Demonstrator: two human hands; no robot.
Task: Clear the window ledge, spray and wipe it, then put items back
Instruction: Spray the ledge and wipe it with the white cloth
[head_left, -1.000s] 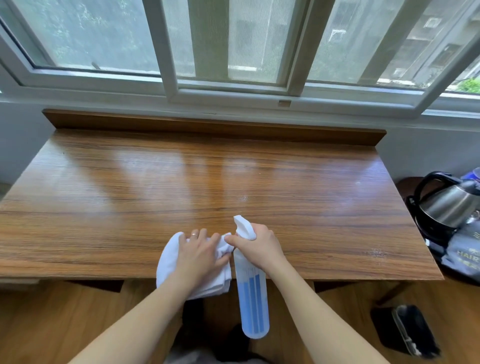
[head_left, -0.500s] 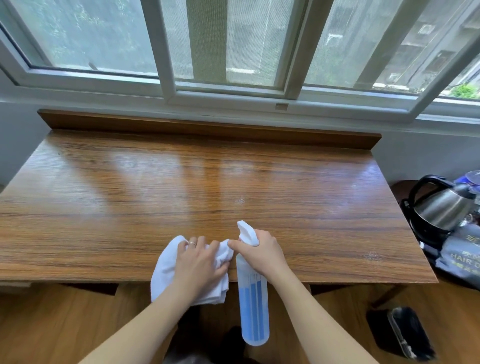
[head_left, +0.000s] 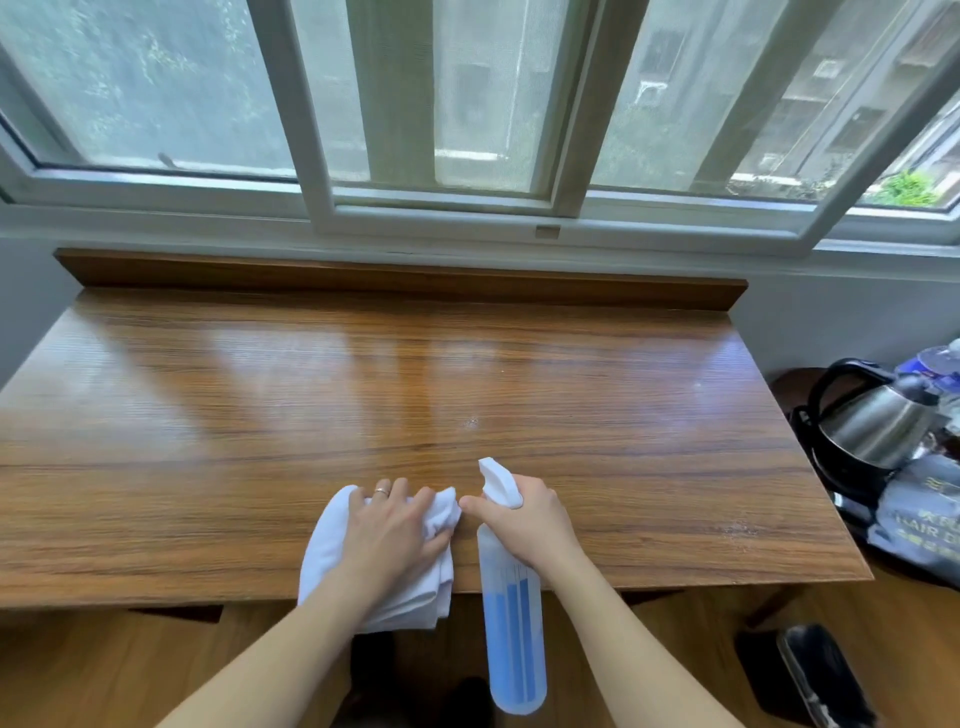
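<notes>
A wide wooden ledge runs under the window, its top bare and glossy with a few pale specks near the middle. My left hand rests on a folded white cloth at the ledge's near edge, fingers curled into the fabric. My right hand grips the neck of a translucent spray bottle with blue liquid. Its white nozzle points away over the ledge and its body hangs below the front edge.
A steel kettle with a black handle and a grey hair-dryer bag sit on a low surface to the right. A dark object lies on the wooden floor at lower right. White window frames stand behind the ledge.
Both hands have stayed on the cloth and bottle at the front edge. The view has shifted slightly, and the hands sit a little lower in it.
</notes>
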